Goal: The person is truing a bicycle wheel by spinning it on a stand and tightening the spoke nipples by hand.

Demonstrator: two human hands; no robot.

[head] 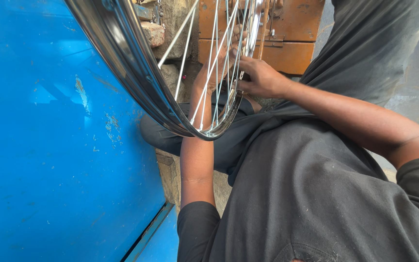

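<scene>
A person looks down at a shiny bicycle wheel held up close in front of them. The wheel has a bright metal rim and many thin spokes, and no tyre on it. It stands on its edge, tilted a little, between a big blue panel on one side and the person's dark shirt on the other.

The left hand reaches in from behind the spokes, so the thin wires cross in front of it. Its fingers look curled around some spokes near the rim, likely to keep the wheel from turning. The right hand is on the near side, just beside the rim. Its fingers are pinched together at the rim's edge, where a spoke meets it. It may be holding a small tool, but the spot is too small and hidden to tell. The two hands are close together, with the rim and spokes between them.

Behind the wheel sit orange-brown metal drawers and some rough stones.
</scene>
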